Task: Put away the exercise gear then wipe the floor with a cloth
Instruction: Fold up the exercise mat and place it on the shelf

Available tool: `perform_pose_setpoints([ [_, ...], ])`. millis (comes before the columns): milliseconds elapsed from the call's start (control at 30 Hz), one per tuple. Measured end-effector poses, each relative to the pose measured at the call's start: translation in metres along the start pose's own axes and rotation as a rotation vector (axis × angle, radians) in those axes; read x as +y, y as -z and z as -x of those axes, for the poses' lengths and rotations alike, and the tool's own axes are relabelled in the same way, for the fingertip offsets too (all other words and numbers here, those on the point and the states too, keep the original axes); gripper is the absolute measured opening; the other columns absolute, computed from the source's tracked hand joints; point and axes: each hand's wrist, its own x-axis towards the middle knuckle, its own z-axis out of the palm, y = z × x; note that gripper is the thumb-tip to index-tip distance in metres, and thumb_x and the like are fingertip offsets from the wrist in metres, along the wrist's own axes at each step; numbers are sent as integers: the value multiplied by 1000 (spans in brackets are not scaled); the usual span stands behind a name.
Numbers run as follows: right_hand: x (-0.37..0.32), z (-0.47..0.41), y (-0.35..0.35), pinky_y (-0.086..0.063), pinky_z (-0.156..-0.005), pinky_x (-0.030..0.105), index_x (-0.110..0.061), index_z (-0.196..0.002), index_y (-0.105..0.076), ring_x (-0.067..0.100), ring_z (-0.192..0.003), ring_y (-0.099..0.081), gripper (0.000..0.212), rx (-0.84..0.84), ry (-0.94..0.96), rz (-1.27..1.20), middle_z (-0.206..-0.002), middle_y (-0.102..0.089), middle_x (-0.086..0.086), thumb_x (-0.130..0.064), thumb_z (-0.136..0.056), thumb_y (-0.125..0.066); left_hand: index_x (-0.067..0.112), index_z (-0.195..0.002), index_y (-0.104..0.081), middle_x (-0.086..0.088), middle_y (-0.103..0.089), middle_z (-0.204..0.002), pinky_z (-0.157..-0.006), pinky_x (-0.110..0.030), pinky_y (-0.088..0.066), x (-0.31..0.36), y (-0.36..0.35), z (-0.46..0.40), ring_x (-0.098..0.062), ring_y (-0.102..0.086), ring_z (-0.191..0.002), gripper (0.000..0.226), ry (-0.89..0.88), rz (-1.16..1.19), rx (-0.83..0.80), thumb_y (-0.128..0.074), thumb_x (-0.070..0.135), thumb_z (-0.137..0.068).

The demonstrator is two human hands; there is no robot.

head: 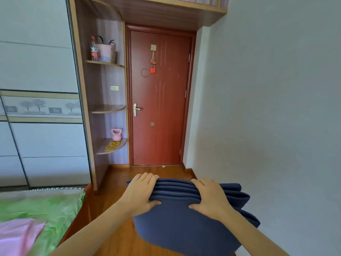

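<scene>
Left hand (141, 193) and right hand (209, 197) gripping folded blue mat (182, 218), fingertips hidden behind folds, mat's lower edge cut off

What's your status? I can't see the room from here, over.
Left hand and right hand both grip the folded blue mat, held up. Pink kettlebell and yellow rope already shelved. Closed door ahead, floor path open.

I am facing a closed red-brown door (158, 100); wooden corner shelves (108, 109) are flanking it left, grey wall (267, 98) right, wood floor (118, 180) below.
</scene>
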Motion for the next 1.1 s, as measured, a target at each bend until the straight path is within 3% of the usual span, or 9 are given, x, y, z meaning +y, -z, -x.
perform_pose_setpoints([
  [200, 19, -113, -21, -29, -101, 26, -25, -137, -37, 13, -113, -44, 70, -20, 145, -1, -122, -49, -9, -52, -77, -61, 25, -105, -47, 13, -59, -91, -72, -25, -52, -61, -41, -32, -8, -59, -79, 63, 163, -71, -11, -48, 71, -63],
  [400, 16, -238, -65, -27, -103, 27, -22, -139, -36, 14, -117, -43, 74, -51, 258, -40, -128, -49, -7, -54, -77, -62, 22, -107, -48, 10, -59, -91, -74, -27, -52, -157, -84, -62, -12, -60, -81, 65, 253, -151, -52, -56, 68, -62],
  [533, 10, -327, -101, -26, -106, 29, -20, -140, -35, 15, -121, -42, 77, -58, 304, -26, -131, -47, -6, -56, -77, -62, 23, -108, -48, 10, -59, -92, -75, -25, -51, -230, -119, -83, -12, -60, -81, 63, 268, -183, -65, -49, 69, -65],
  [833, 4, -533, -144, -28, -104, 31, -17, -142, -30, 18, -119, -42, 81, -12, 329, -10, -131, -47, -2, -54, -78, -63, 21, -105, -47, 5, -62, -88, -72, -29, -53, -395, -183, -173, -18, -63, -78, 81, 325, -203, -7, -83, 57, -43],
  [1100, 31, -697, -186, -28, -103, 31, -19, -141, -33, 17, -118, -43, 79, -22, 346, -29, -129, -49, -4, -56, -77, -62, 23, -98, -47, 9, -61, -81, -64, -29, -54, -511, -256, -257, -15, -63, -71, 85, 336, -215, 15, -87, 56, -31],
])
